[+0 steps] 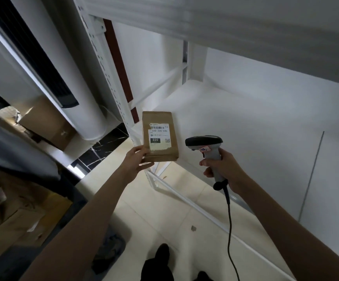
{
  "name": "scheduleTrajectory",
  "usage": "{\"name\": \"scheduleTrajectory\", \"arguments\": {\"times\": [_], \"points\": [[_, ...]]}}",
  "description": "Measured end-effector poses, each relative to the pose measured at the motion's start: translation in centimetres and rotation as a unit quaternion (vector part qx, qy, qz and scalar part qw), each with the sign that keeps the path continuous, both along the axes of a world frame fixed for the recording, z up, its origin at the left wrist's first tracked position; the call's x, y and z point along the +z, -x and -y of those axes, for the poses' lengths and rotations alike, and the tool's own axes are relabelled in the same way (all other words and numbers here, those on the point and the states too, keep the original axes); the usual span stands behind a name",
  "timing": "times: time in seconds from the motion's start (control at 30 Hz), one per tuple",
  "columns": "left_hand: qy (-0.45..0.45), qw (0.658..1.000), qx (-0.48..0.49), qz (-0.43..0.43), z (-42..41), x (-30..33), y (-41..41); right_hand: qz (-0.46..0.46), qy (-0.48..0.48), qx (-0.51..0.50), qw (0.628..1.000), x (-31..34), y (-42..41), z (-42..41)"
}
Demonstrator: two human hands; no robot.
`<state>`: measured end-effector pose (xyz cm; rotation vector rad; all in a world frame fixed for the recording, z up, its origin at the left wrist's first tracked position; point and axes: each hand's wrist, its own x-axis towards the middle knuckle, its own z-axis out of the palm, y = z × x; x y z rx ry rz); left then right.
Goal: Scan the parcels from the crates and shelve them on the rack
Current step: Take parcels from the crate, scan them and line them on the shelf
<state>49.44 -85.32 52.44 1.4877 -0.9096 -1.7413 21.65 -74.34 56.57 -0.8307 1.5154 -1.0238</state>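
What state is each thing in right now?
Flat brown cardboard parcel: held up by left hand, label facing camera.
Grey handheld barcode scanner: held in right hand, head toward parcel.
White metal rack shelf: bare where visible.

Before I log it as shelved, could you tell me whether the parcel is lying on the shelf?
No, the left hand holds the parcel upright by its lower corner.

it looked like a parcel storeroom: a white metal rack (225,122) with perforated uprights stood on pale floor tiles (144,216), and cardboard boxes (49,126) sat nearby beside a labelled parcel (160,136).
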Motion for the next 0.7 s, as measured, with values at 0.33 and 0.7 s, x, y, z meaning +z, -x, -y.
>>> {"name": "scheduleTrajectory", "arguments": {"times": [0.33, 0.7], "points": [[0.011, 0.992, -0.118, 0.036, 11.4, -1.9, -1.8, -0.016, -0.028, -0.067, 0.997, -2.1, -3.1, 2.9], [0.18, 0.927, -0.093, 0.315, 16.0, -3.7, -1.4, -0.035, -0.038, -0.103, 0.993, -1.9, -3.5, 4.6]]}}
